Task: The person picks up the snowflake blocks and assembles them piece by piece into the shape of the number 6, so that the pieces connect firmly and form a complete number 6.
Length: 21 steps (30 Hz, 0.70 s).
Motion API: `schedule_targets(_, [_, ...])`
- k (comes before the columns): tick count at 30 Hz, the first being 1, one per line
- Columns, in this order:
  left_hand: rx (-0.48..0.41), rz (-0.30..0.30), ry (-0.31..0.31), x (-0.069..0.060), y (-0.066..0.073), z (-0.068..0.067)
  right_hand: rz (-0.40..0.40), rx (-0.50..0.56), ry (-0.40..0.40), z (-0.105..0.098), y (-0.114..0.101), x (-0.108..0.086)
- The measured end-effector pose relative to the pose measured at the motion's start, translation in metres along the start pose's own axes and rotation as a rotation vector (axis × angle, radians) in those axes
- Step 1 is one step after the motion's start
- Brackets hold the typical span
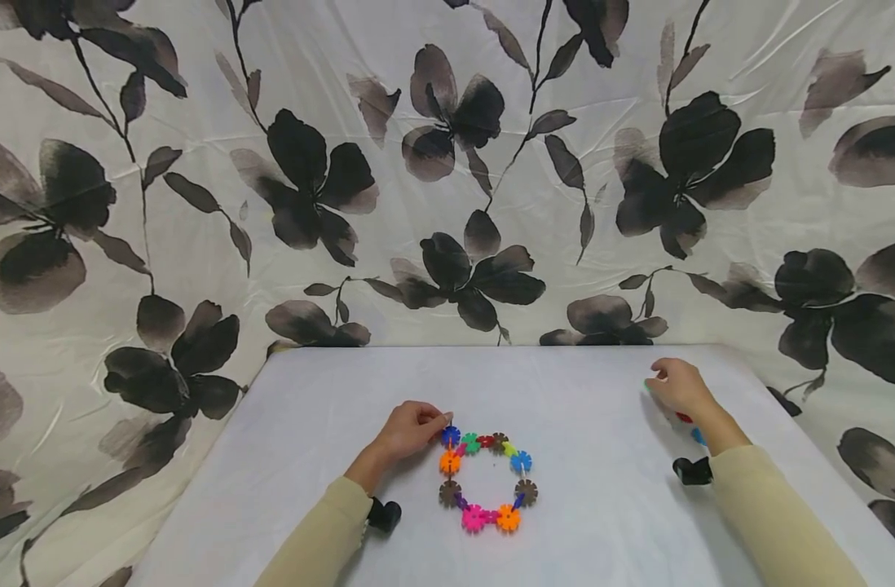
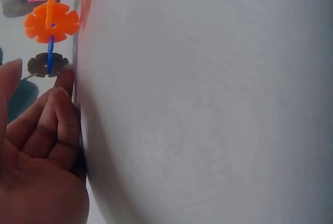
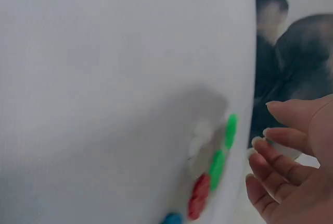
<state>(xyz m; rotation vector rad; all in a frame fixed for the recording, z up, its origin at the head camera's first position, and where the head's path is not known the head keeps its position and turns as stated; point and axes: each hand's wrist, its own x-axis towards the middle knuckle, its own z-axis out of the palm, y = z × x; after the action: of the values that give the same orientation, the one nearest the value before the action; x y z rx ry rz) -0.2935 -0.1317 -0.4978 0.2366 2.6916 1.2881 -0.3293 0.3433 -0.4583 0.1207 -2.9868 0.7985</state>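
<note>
A ring of coloured notched plastic discs (image 1: 473, 519) lies on the white table, with discs joined edge-on between flat ones. Beside its upper left, my left hand (image 1: 411, 428) has its fingertips close against the blue disc (image 1: 451, 436). In the left wrist view, a brown disc (image 2: 39, 64) and an orange disc (image 2: 41, 23) appear past the loosely bent fingers; the thumb lies apart from them. Farther right, my right hand (image 1: 680, 386) hovers over loose discs. Green discs (image 3: 217, 169), a red disc (image 3: 199, 197) and a blue disc (image 3: 171, 219) lie beside its spread, bare fingers.
The white table (image 1: 579, 408) ends at a back edge against a floral cloth (image 1: 389, 204). Dark straps or mounts (image 1: 384, 515) sit at both wrists. Under the right forearm, part of the loose discs is hidden in the head view.
</note>
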Motion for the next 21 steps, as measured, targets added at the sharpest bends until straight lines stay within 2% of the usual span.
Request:
schedule_targets(4, [0.015,0.002,0.005,0.002,0.0,0.0,0.084,-0.016,-0.051,0.002,0.017,0.002])
schedule_targets(11, [0.019,0.036,-0.054,0.007,-0.002,0.002,0.117,-0.009,-0.037,0.007,0.028,0.005])
schedule_targets(17, [0.041,0.083,-0.111,0.011,-0.003,0.0,0.182,0.041,-0.023,0.008,0.023,0.008])
schedule_targets(21, [0.024,0.097,-0.127,0.01,-0.004,-0.002,0.123,0.078,0.024,0.01,0.007,0.012])
